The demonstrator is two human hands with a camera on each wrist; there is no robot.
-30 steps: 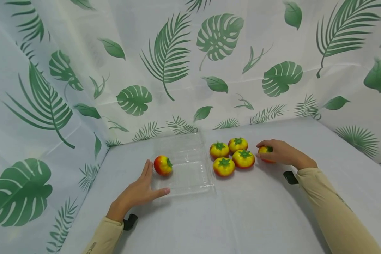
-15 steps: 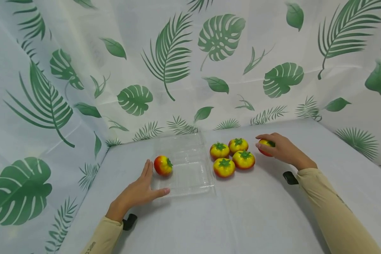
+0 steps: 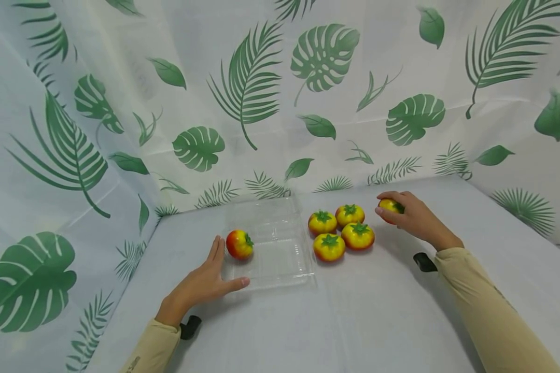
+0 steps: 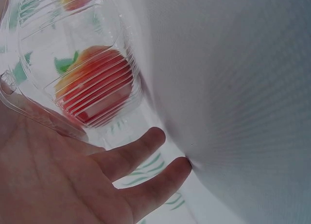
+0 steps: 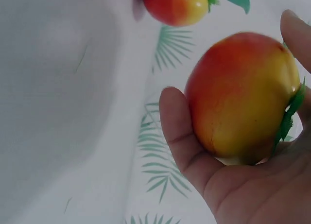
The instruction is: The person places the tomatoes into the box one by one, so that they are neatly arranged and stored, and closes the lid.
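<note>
Fingers (image 3: 399,196) of the person's right hand (image 3: 417,220) are bending partway round a glossy, round red-and-yellow fruit (image 3: 389,210) with a green leafy cap, gripping it with the thumb and holding it just above a smooth white tabletop (image 3: 378,311). The left hand (image 3: 200,282) is spreading its straight fingers and thumb around the near left corner of a clear, ribbed plastic container (image 3: 280,259); whether the palm is touching the wall is not showing clearly. Inside, a second fruit (image 3: 239,244) is lying on its side, while four matching fruits (image 3: 358,235) are sitting caps up in a cluster just right of the container. Tan sleeves (image 3: 485,300) are covering both forearms. White drapes (image 3: 270,103) printed with green leaves are hanging behind and on both sides, creasing faintly.
</note>
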